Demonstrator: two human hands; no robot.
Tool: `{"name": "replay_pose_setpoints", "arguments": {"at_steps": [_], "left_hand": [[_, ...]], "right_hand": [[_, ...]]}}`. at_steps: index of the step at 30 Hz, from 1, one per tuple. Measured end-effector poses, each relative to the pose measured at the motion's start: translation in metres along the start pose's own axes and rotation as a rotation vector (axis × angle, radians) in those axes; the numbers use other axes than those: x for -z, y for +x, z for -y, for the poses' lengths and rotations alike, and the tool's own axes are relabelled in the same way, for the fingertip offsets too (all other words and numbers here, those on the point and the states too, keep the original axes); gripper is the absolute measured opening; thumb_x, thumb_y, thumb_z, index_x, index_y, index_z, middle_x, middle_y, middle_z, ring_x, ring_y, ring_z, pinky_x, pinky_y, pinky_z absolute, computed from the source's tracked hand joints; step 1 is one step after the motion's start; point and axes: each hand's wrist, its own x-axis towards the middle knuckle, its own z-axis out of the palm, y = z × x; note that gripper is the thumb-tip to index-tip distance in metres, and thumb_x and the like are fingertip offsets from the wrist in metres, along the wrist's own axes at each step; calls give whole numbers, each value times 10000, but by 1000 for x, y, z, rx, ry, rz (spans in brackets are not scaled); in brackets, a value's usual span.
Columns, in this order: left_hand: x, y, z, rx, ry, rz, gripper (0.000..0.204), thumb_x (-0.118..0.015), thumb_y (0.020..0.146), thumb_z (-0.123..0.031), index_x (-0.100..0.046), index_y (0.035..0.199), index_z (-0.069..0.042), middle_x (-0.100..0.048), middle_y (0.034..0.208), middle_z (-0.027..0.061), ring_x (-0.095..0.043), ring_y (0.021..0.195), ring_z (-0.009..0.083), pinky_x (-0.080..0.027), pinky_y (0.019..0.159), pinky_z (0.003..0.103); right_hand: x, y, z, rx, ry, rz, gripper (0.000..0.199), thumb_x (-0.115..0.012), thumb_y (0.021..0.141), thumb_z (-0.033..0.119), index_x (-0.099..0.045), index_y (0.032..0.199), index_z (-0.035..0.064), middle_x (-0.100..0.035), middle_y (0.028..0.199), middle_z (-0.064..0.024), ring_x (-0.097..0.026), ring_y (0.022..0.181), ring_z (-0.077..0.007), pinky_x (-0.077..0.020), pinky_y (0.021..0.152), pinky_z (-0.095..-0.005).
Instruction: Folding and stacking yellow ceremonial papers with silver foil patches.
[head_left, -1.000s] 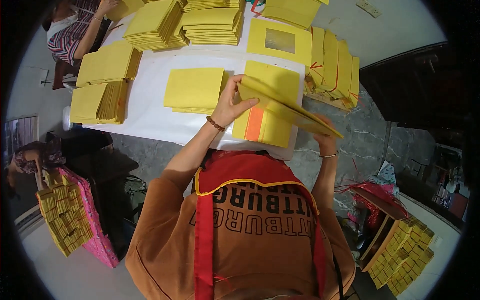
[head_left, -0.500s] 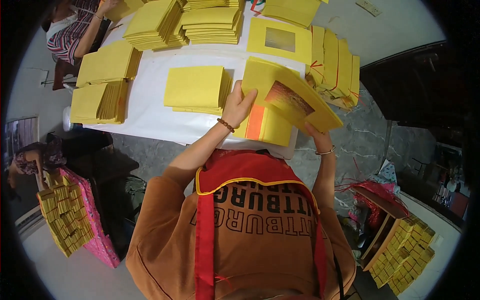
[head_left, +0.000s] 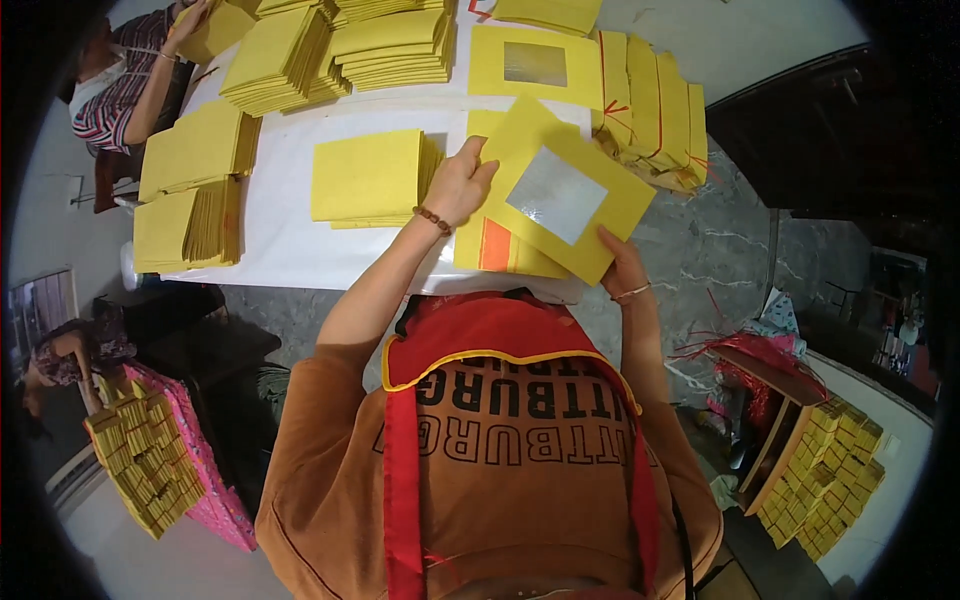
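Both my hands are on a yellow paper sheet (head_left: pixel 622 190) with a shiny silver square (head_left: pixel 557 196) in its middle; it is tilted askew. At its left edge is my left hand (head_left: pixel 460 188), closed, a beaded bracelet on the wrist. My right hand (head_left: pixel 625 265) pinches the lower right edge, its fingers partly hidden underneath. Whether one sheet or several are held, I cannot tell. Under it lies yellow paper with an orange strip (head_left: pixel 495 245), partly covered. Left of my left hand sits a folded yellow paper stack (head_left: pixel 367 178).
Another silver-squared yellow sheet (head_left: pixel 487 60) lies farther back, beside tied yellow bundles (head_left: pixel 650 100). Tall yellow stacks (head_left: pixel 270 60) fill the white table's (head_left: pixel 285 165) far side, more stacks (head_left: pixel 190 225) its left. A co-worker's arm (head_left: pixel 150 95) holds yellow paper at far left.
The held sheet has turned flatter and swung round, its square now pale silver instead of dark. My right hand has shifted slightly left. The whole view has moved a little.
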Motion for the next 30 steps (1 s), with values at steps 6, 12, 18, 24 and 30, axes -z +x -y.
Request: {"name": "replay_pose_setpoints", "arguments": {"at_steps": [6,12,18,24,30], "left_hand": [[-4,-9,-7,-428,327,-194,413,-543,729,-87,-468,1132,-33,-523,1010,168,-489,929,328,-388,757,395],[-37,-60,-20,-628,480,-3,553,-504,642,-7,-457,1187,-92,-447,1205,153,-369,1166,304,-253,941,436],[-40,-50,9,-661,441,-31,412,-505,678,0,-541,1076,-98,-524,1112,62,-410,1124,281,-233,937,446],[-23,-55,26,-642,81,108,229,-542,763,-72,-579,987,-106,-545,1098,48,-405,1138,278,-285,918,383],[-13,-61,38,-585,-32,262,198,-550,808,-159,-587,999,-123,-507,1183,73,-340,1210,311,-281,975,387]], "right_hand": [[-3,-7,-15,-39,66,-61,343,-514,859,153,-453,1168,20,-541,1092,-77,-545,984,-197,-455,833,-325],[-44,-26,-21,6,197,-93,382,-485,874,163,-391,1216,22,-508,1144,-88,-527,1018,-214,-452,850,-341],[-70,-56,-18,-150,353,37,402,-515,865,206,-397,1217,53,-505,1163,-94,-526,1035,-206,-492,793,-369],[-2,-44,-9,-186,-667,182,516,-623,786,172,-395,1231,43,-481,1184,-142,-476,1089,-248,-460,811,-348],[-9,-16,-1,1092,-1507,90,289,-651,710,134,-611,995,114,-562,1122,-69,-482,1109,-264,-295,965,-413]]}}
